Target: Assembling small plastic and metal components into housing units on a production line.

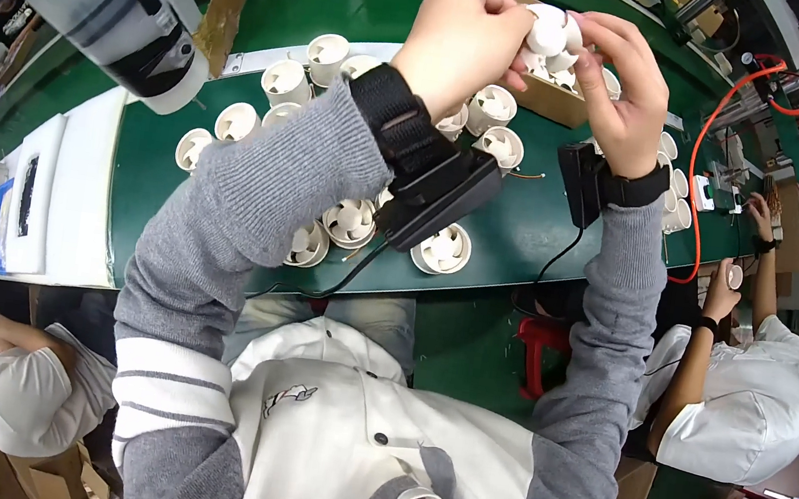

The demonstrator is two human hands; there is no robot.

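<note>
A white plastic fan impeller [551, 37] with curved blades is held up between my two hands over the far side of the green table. My left hand [459, 43] pinches its left side with bent fingers. On the opposite side, the fingers and thumb of my right hand [627, 96] close around its edge. Behind and below it is a cardboard box [552, 100] with more white parts inside, partly covered by my hands. Round white fan housings with blades inside stand beneath my arms, among them one fan [443, 249] near the front edge.
Several more white fans [286, 81] stand at the left and right of the green table [143, 216]. A grey cylindrical device [152, 55] hangs at upper left. An orange air hose [696, 157] curves down at right. Co-workers sit on both sides; one person's hand [723, 292] holds a white part.
</note>
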